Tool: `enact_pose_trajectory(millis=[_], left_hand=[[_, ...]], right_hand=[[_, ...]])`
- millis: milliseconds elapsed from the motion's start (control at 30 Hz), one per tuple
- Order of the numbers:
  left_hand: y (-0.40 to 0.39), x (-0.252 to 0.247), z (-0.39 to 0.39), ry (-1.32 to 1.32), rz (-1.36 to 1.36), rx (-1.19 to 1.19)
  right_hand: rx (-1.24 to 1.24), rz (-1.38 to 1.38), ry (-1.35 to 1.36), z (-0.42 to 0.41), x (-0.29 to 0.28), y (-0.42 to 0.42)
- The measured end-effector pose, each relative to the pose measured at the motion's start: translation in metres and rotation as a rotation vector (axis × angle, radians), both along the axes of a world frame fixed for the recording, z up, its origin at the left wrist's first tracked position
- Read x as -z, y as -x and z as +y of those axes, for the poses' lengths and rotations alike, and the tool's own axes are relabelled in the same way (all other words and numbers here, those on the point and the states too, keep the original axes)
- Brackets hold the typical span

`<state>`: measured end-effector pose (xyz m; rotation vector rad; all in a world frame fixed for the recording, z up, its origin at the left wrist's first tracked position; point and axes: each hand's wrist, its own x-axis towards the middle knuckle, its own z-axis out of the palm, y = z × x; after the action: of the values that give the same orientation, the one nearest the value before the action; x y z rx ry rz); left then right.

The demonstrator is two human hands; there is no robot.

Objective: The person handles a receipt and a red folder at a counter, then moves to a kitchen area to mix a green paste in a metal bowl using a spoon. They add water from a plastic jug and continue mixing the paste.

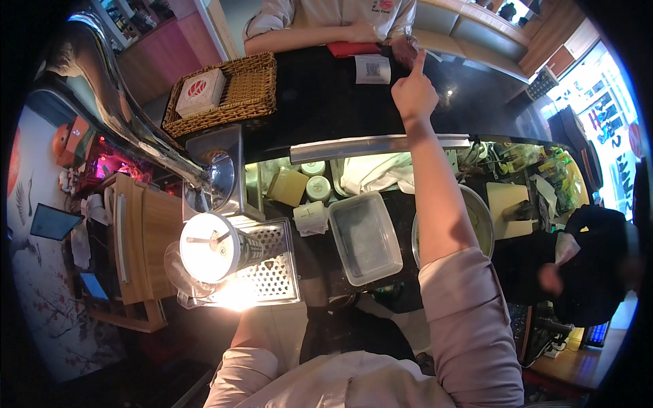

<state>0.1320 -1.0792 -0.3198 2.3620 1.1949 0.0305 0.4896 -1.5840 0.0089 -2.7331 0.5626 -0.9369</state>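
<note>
My right hand point(416, 97) reaches out over the dark counter point(316, 109) with the index finger stretched out and the other fingers curled. Nothing shows in it. Its fingertip is close to the hand point(404, 51) of a person across the counter; I cannot tell whether they touch. Near it lie a white paper slip with a printed code point(372, 70) and a red flat item point(353, 49). Of my left arm only the forearm shows, running up to a perforated metal drip tray point(273, 275); the hand itself is hidden by the tray and glare.
A lidded cup point(208, 247) stands over the drip tray beneath a chrome tap column point(153, 137). A wicker basket point(250, 86) holds napkins point(200, 92). Below the counter are a plastic tub point(366, 239), a metal bowl point(479, 219) and a white cloth point(375, 173). Someone in dark clothing point(592, 265) is at right.
</note>
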Motion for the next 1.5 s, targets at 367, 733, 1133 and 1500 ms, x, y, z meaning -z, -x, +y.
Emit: enact_pose_trajectory(millis=[367, 733, 1133, 1500], left_hand=[[-0.002, 0.001, 0.0, -0.003, 0.025, 0.011], [-0.003, 0.001, 0.0, 0.0, 0.035, 0.015], [-0.012, 0.012, -0.005, 0.001, 0.032, -0.022], [-0.006, 0.002, 0.0, -0.008, 0.033, -0.034]], right_hand=[[-0.005, 0.069, -0.028, -0.002, 0.0, -0.001], [-0.04, 0.034, -0.002, -0.002, 0.0, 0.0], [-0.055, -0.027, 0.014, -0.001, -0.002, 0.004], [-0.053, -0.117, 0.141, -0.013, 0.015, -0.001]])
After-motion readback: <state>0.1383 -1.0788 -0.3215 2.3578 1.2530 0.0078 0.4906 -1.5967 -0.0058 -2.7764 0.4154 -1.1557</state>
